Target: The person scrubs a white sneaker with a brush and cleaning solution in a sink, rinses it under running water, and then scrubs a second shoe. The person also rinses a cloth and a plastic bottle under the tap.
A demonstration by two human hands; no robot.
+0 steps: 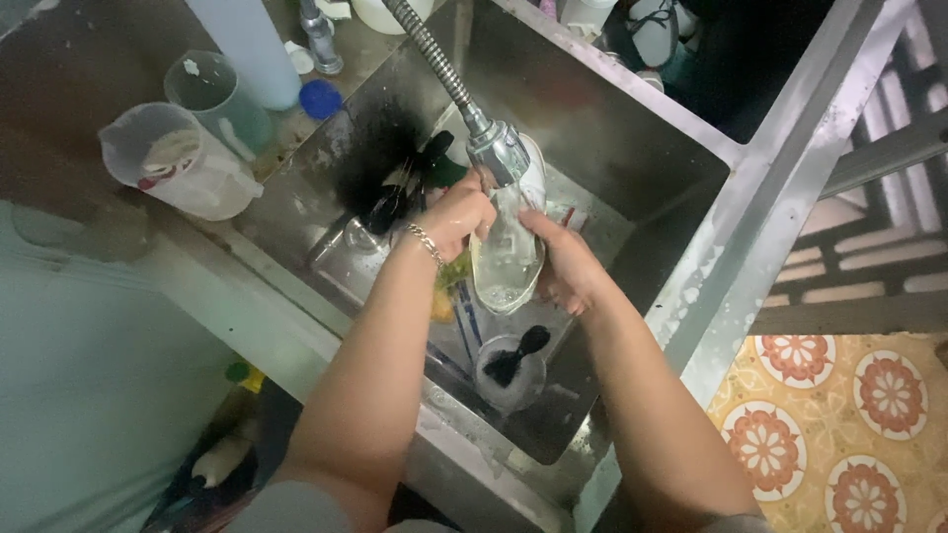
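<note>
Nearest the person, a small round cup (510, 371) with a dark brush in it sits low in the steel sink (632, 158), close to the front rim. Just above it both hands meet over the basin. The right hand (563, 266) wraps the side of a clear glass (507, 259), fingers closed around it. The left hand (459, 215), bracelet at the wrist, presses its curled fingers on the glass's upper edge. The spray faucet head (499, 150) hangs right against the glass top. Dark utensils (400, 192) crowd the sink's left; the right of the basin lies open. Farther off, on the wet surface (59, 79), stand a plastic jug (178, 163) and a cup (217, 99), near the sink's edge.
</note>
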